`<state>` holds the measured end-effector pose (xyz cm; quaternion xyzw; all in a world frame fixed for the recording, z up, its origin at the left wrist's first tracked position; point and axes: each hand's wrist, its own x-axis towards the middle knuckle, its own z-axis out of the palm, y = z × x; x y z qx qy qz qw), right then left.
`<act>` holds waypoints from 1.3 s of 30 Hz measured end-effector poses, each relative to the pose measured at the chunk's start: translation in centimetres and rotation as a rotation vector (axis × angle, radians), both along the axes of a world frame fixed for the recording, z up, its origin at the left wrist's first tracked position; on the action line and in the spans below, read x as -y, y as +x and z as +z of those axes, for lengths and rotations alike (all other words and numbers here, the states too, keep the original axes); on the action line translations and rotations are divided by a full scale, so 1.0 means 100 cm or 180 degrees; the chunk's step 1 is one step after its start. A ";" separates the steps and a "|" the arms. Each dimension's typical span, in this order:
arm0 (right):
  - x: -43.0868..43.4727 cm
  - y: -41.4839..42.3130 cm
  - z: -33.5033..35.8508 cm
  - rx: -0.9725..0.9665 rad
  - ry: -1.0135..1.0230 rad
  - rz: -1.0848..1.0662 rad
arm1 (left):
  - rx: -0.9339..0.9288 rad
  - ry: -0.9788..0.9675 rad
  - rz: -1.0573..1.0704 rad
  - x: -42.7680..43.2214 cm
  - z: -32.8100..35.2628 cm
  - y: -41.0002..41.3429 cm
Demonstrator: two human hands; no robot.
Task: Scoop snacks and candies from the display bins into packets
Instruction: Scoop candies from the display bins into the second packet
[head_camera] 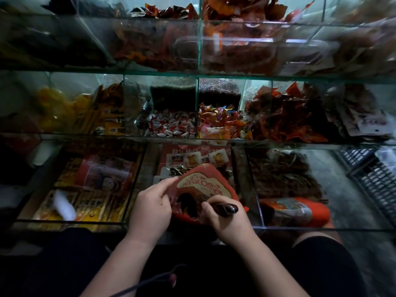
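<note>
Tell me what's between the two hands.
Head view: the red packet, mouth open, pinched by the left hand, with the dark scoop dipped inside; right hand grips its handle.

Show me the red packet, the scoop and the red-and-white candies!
red packet (203,185): head view, on its pale printed label.
scoop (227,207): head view, on its dark shiny handle.
red-and-white candies (171,126): head view, middle of the pile.

A snack shop; tiered glass display bins (85,136) of wrapped candies (171,127) and red snack packets (285,116)
</note>
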<state>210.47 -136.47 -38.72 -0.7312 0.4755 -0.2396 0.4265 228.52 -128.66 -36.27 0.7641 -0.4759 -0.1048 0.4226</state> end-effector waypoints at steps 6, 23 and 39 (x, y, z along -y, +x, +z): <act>-0.002 0.013 0.000 0.0818 0.0682 -0.0680 | -0.0084 -0.0038 -0.0048 -0.001 -0.002 -0.001; 0.001 -0.037 0.022 0.0668 0.0291 -0.0368 | -0.0656 -0.0174 0.0226 -0.003 -0.007 0.010; -0.006 0.004 0.007 0.1371 0.1400 -0.1243 | -0.0233 -0.0290 0.0243 -0.010 -0.019 0.006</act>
